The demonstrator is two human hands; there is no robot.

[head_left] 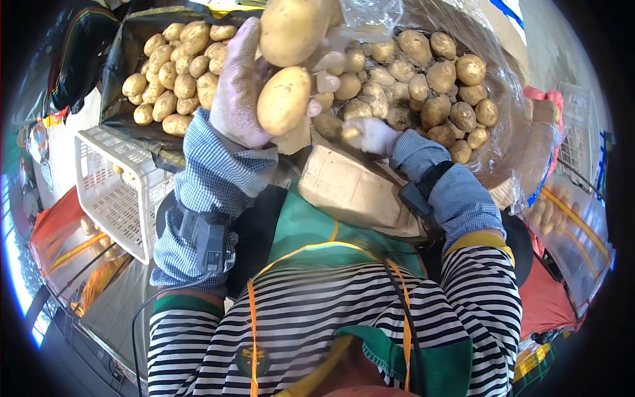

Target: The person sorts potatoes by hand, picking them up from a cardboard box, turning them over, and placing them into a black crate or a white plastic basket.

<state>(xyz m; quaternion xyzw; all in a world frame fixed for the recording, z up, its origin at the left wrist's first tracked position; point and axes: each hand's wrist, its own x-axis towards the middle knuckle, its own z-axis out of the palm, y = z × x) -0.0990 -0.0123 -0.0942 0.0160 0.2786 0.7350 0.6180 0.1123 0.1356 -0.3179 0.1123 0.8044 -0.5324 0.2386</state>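
Observation:
My left hand point(237, 92), in a dirty pale glove, is raised with its fingers wrapped round a potato point(284, 100). A second, larger potato point(295, 30) rests against the first in the same grip, partly cut off by the top edge. Lower down, my right hand point(374, 135), also gloved, is curled at the near edge of a plastic-lined box point(506, 142) of potatoes. Something small and yellowish shows at its fingertips, too blurred to name. Loose potatoes point(434, 111) fill the box beyond that hand, some with soil on them.
At the left stands a dark-lined container point(114, 109) piled with potatoes. Below it a white plastic crate point(112, 205) is tilted, a few small potatoes inside. A cardboard box point(357, 188) sits between my arms. Bags of potatoes point(552, 215) lie at the far right.

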